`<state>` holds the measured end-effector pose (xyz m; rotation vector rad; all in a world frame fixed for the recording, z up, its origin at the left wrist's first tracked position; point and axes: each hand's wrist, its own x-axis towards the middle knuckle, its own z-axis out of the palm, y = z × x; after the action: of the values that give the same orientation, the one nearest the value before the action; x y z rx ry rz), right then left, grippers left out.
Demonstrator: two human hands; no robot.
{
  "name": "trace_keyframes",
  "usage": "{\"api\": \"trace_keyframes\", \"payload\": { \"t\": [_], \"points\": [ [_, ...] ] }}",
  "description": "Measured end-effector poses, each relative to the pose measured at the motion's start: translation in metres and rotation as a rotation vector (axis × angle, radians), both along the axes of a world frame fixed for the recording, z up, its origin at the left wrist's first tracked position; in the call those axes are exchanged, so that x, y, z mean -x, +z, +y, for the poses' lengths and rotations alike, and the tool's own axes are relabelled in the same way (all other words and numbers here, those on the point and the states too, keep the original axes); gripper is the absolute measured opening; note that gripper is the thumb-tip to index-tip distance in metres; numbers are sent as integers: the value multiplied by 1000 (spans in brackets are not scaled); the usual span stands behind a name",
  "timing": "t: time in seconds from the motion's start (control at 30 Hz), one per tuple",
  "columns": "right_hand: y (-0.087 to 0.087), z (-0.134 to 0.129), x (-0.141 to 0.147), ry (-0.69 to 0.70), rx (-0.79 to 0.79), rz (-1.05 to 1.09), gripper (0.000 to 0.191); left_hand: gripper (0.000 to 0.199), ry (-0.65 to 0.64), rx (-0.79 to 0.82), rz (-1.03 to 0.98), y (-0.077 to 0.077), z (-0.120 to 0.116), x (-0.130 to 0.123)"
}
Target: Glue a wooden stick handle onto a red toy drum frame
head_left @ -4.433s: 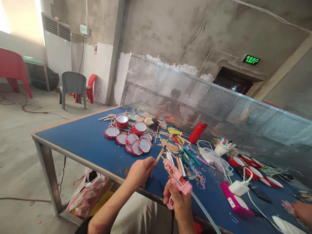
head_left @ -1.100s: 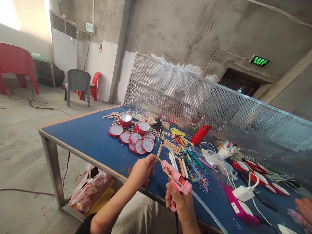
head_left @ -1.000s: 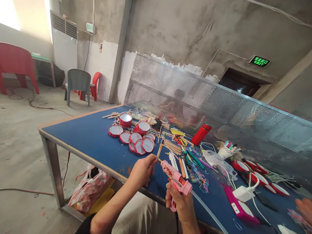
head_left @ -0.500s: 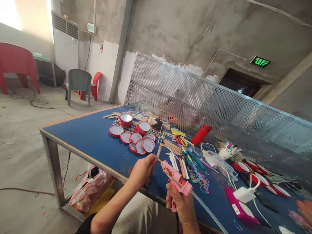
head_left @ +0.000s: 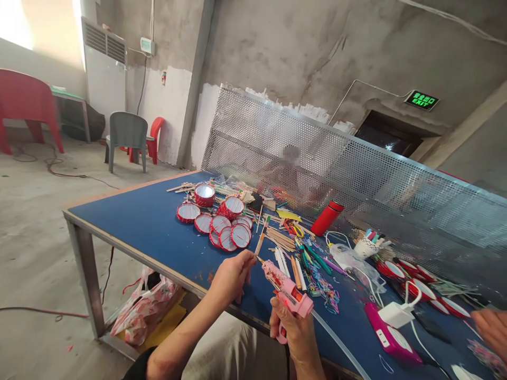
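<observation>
My left hand (head_left: 232, 277) pinches a thin wooden stick (head_left: 260, 244) with a coloured tip, held upright and tilted away from me. My right hand (head_left: 295, 330) grips a pink hot glue gun (head_left: 287, 293) by its handle. The gun's nozzle (head_left: 260, 259) sits close to my left fingertips and the stick's lower end. A clear glue stick (head_left: 336, 343) trails from the gun's back toward the lower right. Beyond my left hand lies a cluster of small red-rimmed toy drums (head_left: 240, 236) with white heads.
The blue table top (head_left: 119, 221) is crowded with wooden sticks, pipe cleaners, a red flask (head_left: 327, 219) and a marker cup (head_left: 366, 247). A perforated metal screen (head_left: 277, 142) stands behind. A pink power strip (head_left: 390, 340) lies at right, and a co-worker's hand (head_left: 491, 330) enters there.
The view has swung slightly since the oldest frame. The glue gun's nozzle now sits nearer the stick's lower end. The co-worker's hand has moved further in from the right edge.
</observation>
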<state>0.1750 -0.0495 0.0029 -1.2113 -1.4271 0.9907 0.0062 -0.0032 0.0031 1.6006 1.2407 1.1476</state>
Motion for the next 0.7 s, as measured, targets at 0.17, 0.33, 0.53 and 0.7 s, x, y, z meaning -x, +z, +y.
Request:
{"api": "trace_keyframes", "payload": {
  "t": [0.17, 0.33, 0.53, 0.7],
  "points": [
    [-1, 0, -1, -7, -20, 1, 55, 28, -10, -5, 48, 0, 1, 1],
    [-2, -1, -1, -21, -34, 17, 55, 28, -20, -14, 108, 0, 2, 0],
    [-3, -1, 0, -28, -50, 53, 55, 26, -27, -15, 173, 4, 1, 1],
    [-3, -1, 2, -49, -53, 83, 53, 25, -33, -23, 217, 4, 1, 1]
  ]
}}
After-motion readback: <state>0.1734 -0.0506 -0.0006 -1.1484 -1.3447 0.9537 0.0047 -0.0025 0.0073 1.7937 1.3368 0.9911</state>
